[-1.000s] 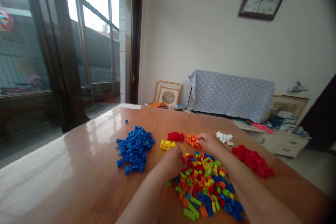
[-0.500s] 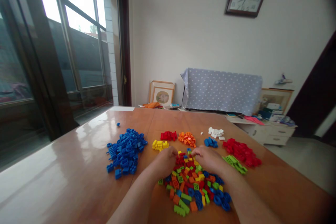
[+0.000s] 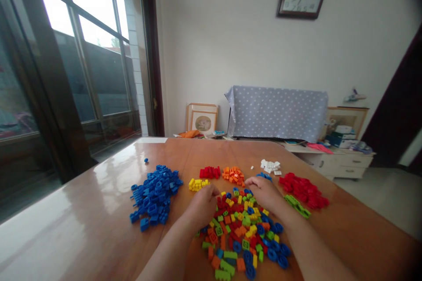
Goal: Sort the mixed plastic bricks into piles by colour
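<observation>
A mixed heap of coloured plastic building bricks (image 3: 238,232) lies on the wooden table (image 3: 82,215) right in front of me. My left hand (image 3: 205,205) rests at the heap's upper left edge, fingers curled down, and anything in them is hidden. My right hand (image 3: 263,193) lies at the heap's upper right edge, close to a small group of blue bricks (image 3: 264,176) that it partly covers. Sorted groups surround the heap: blue bricks (image 3: 154,197), yellow bricks (image 3: 198,185), red bricks (image 3: 209,172), orange bricks (image 3: 233,176), white bricks (image 3: 270,167), more red bricks (image 3: 303,190) and green bricks (image 3: 297,206).
A single blue brick (image 3: 145,160) lies apart near the table's far left. Tall windows (image 3: 92,48) stand to the left. Beyond the far edge are leaning picture frames (image 3: 202,117), a polka-dot cloth-covered object (image 3: 276,113) and a white drawer unit (image 3: 339,166).
My right hand has moved forward and now partly covers the small blue group. My left hand has shifted slightly. The whole scene has slid a little left as my head turned.
</observation>
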`<act>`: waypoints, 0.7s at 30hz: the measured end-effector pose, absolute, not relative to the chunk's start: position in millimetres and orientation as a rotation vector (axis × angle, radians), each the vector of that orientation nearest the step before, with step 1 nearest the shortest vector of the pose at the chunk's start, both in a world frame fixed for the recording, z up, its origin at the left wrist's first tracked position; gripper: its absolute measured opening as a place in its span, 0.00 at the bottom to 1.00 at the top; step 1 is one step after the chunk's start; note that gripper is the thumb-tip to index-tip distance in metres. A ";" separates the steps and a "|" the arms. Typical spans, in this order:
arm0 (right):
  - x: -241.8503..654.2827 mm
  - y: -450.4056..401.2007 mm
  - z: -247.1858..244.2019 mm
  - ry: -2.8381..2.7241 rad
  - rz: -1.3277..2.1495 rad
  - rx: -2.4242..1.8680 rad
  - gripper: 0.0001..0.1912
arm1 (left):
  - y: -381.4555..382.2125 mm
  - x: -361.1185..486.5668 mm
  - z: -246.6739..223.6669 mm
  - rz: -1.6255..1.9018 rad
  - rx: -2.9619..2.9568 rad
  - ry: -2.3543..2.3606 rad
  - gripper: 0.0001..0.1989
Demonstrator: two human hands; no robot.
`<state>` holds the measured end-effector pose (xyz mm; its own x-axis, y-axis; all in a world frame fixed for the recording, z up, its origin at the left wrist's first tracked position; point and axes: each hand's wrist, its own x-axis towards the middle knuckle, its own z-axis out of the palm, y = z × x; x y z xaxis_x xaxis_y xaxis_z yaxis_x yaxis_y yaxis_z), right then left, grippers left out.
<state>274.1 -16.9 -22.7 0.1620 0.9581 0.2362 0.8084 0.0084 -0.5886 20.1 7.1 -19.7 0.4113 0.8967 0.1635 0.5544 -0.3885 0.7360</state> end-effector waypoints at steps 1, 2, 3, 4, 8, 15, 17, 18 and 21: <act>277.9 -16.2 -23.5 -1.712 0.266 -1.873 0.16 | 7.5 20.6 -20.6 0.750 2.099 1.220 0.06; 279.8 -16.2 -23.7 -1.756 0.230 -1.915 0.16 | 7.9 21.0 -21.5 0.744 2.125 1.205 0.06; 280.0 -16.8 -23.3 -1.799 0.205 -1.951 0.16 | 8.0 21.4 -22.1 0.735 2.148 1.189 0.08; 278.8 -17.7 -22.4 -1.833 0.187 -1.978 0.16 | 8.0 21.8 -22.5 0.728 2.169 1.170 0.09; 269.4 -22.5 -17.9 -1.898 0.212 -1.975 0.15 | 5.9 23.0 -21.8 0.714 2.218 1.077 0.16; 268.2 -21.5 -18.0 -1.805 0.310 -1.923 0.13 | 3.1 23.1 -18.0 0.635 2.264 1.071 0.20; 268.9 -18.9 -17.9 -1.771 0.275 -1.962 0.13 | 3.1 23.5 -18.1 0.613 2.293 1.085 0.20; 268.7 -17.8 -17.8 -1.764 0.271 -1.972 0.14 | 3.2 23.8 -18.7 0.606 2.305 1.093 0.19; 266.1 -15.4 -18.1 -1.777 0.293 -1.978 0.12 | 4.1 24.6 -22.6 0.624 2.329 1.102 0.19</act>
